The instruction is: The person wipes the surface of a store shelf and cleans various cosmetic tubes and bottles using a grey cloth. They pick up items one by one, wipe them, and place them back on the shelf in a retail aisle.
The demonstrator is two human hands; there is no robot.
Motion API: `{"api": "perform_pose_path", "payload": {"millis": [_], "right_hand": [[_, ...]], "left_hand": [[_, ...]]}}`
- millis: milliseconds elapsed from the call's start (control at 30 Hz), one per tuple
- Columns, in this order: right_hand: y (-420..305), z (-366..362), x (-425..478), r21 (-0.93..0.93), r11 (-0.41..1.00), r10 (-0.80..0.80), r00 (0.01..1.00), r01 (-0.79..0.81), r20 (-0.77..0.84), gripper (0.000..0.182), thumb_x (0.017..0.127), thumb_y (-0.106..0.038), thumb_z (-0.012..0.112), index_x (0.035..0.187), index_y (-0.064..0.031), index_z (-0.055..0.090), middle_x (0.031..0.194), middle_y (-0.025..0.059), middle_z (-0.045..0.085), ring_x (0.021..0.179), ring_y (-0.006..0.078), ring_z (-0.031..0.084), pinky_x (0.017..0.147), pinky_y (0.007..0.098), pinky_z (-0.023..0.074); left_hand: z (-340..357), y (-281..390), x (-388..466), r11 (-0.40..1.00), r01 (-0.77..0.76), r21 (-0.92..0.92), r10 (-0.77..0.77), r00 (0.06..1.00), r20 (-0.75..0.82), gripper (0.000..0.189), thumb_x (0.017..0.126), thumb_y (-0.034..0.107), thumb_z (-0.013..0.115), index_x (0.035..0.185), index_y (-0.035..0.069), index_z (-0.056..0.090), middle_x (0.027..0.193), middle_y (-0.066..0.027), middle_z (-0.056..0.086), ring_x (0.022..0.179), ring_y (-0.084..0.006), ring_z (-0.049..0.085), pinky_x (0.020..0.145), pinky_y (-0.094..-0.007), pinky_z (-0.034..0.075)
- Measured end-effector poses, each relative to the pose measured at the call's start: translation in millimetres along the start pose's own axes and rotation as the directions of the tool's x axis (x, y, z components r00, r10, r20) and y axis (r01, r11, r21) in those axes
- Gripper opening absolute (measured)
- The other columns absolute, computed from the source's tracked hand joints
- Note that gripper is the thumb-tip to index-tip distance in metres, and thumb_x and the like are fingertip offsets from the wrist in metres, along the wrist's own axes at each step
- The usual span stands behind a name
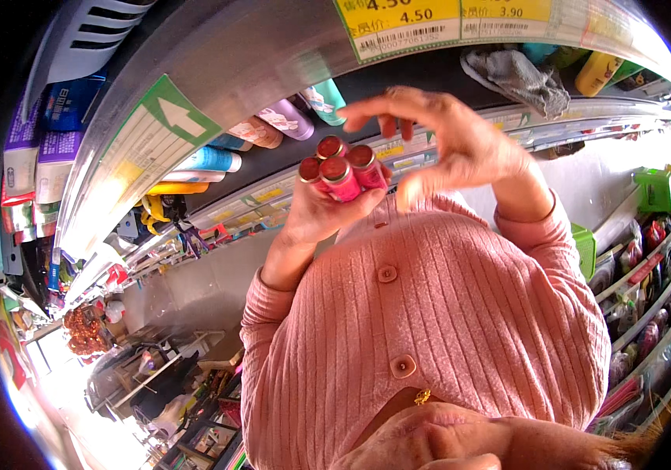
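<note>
Several small pink cylindrical containers (340,174) with dark red tops and shiny rims are bunched upright in my left hand (326,214), its fingers and thumb around them. My right hand (450,138), slightly blurred, is raised just to the right of them, fingers apart and curved, with nothing visible in it. Its fingertips lie beside a mint-green bottle (325,103) on the shelf; I cannot tell whether they touch. Left of that bottle lie a lavender bottle (288,119), a peach-brown one (258,133) and a light blue one (209,159).
A shelf edge (241,70) with price labels curves across the top. A grey cloth (514,79) and a yellow bottle (598,73) lie on the shelf at right. Boxed goods (56,164) stand at far left. Right are green baskets (582,249) and stocked racks (644,296).
</note>
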State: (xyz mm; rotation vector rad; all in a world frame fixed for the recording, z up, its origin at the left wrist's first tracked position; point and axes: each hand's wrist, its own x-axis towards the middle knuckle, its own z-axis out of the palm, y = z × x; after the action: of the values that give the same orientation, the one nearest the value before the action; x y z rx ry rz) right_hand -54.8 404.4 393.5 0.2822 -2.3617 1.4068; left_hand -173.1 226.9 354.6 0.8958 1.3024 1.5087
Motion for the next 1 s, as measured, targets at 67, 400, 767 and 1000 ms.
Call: {"api": "perform_pose_path", "payload": {"millis": [67, 400, 767, 1000], "right_hand": [[-7, 9, 4, -0.053, 0.997, -0.049, 0.999, 0.048, -0.023, 0.085, 0.055, -0.053, 0.078, 0.121, -0.0058, 0.053, 0.100, 0.0088, 0.058, 0.083, 0.0202, 0.056, 0.074, 0.0330, 0.0449], [-18, 15, 8, -0.350, 0.929, -0.183, 0.970, 0.118, -0.157, 0.024, 0.064, -0.008, 0.073, 0.086, -0.0072, 0.062, 0.080, 0.0063, 0.058, 0.068, 0.0219, 0.060, 0.058, 0.0306, 0.0502], [16, -23, 21, -0.309, 0.905, 0.167, 0.914, -0.291, -0.371, 0.020, 0.068, -0.015, 0.071, 0.084, -0.0054, 0.063, 0.069, 0.0049, 0.062, 0.059, 0.0191, 0.059, 0.056, 0.0280, 0.0480], [62, -10, 35, -0.640, 0.766, -0.152, 0.950, -0.060, -0.271, 0.020, 0.071, -0.023, 0.071, 0.076, -0.0062, 0.062, 0.062, 0.0059, 0.056, 0.060, 0.0248, 0.054, 0.056, 0.0347, 0.0442]], "left_hand": [[9, 4, 11, 0.999, -0.022, -0.034, 0.022, 1.000, 0.002, 0.044, 0.070, -0.002, 0.070, 0.109, 0.003, 0.050, 0.092, -0.0021, 0.061, 0.085, -0.0104, 0.059, 0.077, -0.0259, 0.049], [19, 4, 29, 0.915, -0.290, 0.280, 0.272, 0.957, 0.101, 0.035, 0.064, 0.010, 0.078, 0.091, 0.002, 0.058, 0.086, -0.0059, 0.062, 0.080, -0.0102, 0.058, 0.067, -0.0252, 0.048], [11, 3, 24, 0.552, -0.409, 0.727, 0.588, 0.809, 0.008, 0.041, 0.070, 0.006, 0.073, 0.106, 0.003, 0.053, 0.102, -0.0094, 0.059, 0.080, -0.0215, 0.062, 0.067, -0.0302, 0.051], [0, -14, 28, 0.181, -0.533, 0.827, 0.638, 0.704, 0.314, 0.020, 0.069, 0.002, 0.068, 0.088, 0.006, 0.061, 0.091, -0.0054, 0.062, 0.085, -0.0248, 0.060, 0.071, -0.0352, 0.047]]}}
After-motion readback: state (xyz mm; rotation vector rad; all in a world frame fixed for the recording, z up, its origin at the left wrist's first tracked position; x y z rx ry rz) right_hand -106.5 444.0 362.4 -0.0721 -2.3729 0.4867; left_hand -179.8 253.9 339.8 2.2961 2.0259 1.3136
